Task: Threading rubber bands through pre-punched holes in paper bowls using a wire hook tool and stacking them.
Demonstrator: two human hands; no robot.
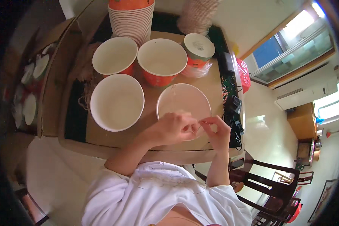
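Above the near edge of the table, my left hand and my right hand meet fingertip to fingertip. Both are closed in a pinch; whatever thin thing may be between them is too small to make out. Just beneath and behind them is a round white-lined paper tub, its near side partly covered by my hands. To its left stands another paper tub, mouth upward. Behind these are two orange paper tubs with white insides, one at the left and one in the middle.
A tall stack of orange paper tubs rises at the back, beside a blurred pale stack. One tub shows a pale round top near clear plastic. Black adapters and cables line the right edge. A cardboard box stands left, a dark chair right.
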